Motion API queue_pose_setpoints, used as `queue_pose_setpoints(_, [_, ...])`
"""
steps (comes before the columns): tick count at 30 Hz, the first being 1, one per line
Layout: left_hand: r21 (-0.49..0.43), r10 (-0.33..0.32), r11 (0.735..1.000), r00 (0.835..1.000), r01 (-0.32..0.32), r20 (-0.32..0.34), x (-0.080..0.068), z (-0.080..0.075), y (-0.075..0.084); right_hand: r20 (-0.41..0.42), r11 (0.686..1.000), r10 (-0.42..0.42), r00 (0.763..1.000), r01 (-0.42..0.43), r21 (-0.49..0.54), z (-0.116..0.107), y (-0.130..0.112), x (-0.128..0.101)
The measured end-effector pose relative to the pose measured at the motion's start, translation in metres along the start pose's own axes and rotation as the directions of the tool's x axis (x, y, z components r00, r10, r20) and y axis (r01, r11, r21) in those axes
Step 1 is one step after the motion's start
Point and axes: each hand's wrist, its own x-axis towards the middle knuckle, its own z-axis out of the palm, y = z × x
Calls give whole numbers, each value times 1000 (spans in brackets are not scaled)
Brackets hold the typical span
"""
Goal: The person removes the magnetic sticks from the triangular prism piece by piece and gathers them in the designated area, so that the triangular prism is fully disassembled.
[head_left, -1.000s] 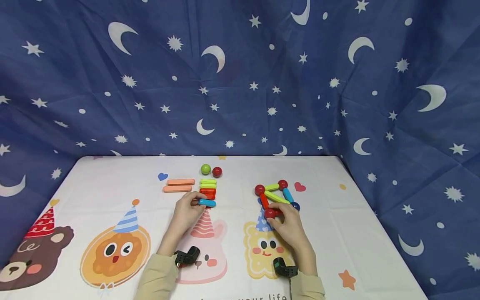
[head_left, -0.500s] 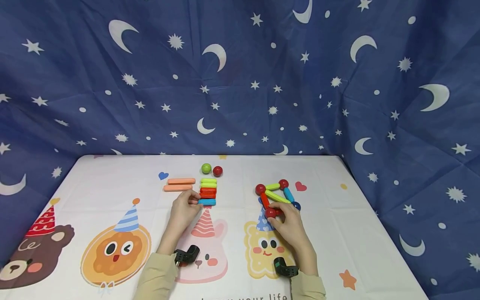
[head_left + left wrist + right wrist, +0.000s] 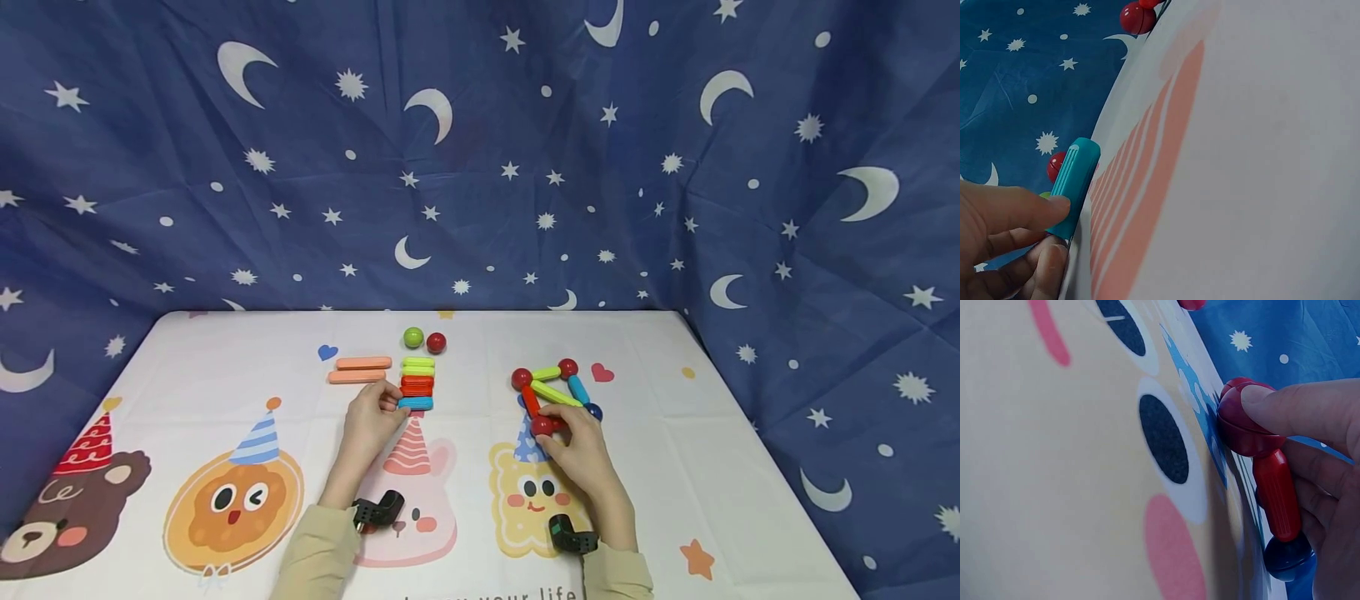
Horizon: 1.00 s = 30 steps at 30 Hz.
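My left hand pinches a teal stick lying at the near end of a row of red and yellow-green sticks. In the left wrist view, thumb and fingers hold the teal stick at its end. My right hand grips a flat frame of sticks and balls at its near side. The right wrist view shows the fingers on a red ball joined to a red stick and a dark blue ball.
Two orange sticks lie left of the row. A green ball and a red ball sit behind it. The white tablecloth shows cartoon animals; a blue star-and-moon curtain hangs behind.
My left hand has slid the teal stick away from me, up against the red sticks in the row. The right hand has stayed on the frame.
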Motion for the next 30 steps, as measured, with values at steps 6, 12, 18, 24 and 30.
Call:
queue_pose_setpoints(6, [-9,-12,1000,1000,12,0,0,-2,3,3,1000,-3,1000,3,-1,0,0,0])
queue_pose_setpoints(12, [-9,-29,1000,1000,29,-2,2,-7,5,13,1000,-20,1000,20,-17,-2,0,0])
queue_pose_setpoints(18, [-48,11,999,1000,-10,1,-1,-8,13,-9,1000,-17,1000,17,-15,-5,0,-2])
queue_pose_setpoints(24, [-102,78,992,996,-73,49,-9,0,28,-54,999,-14,998,12,-39,-11,-1,-1])
queue_pose_setpoints(30, [-165,162,975,983,-147,81,-17,25,43,-65,995,-46,997,40,-92,-20,4,0])
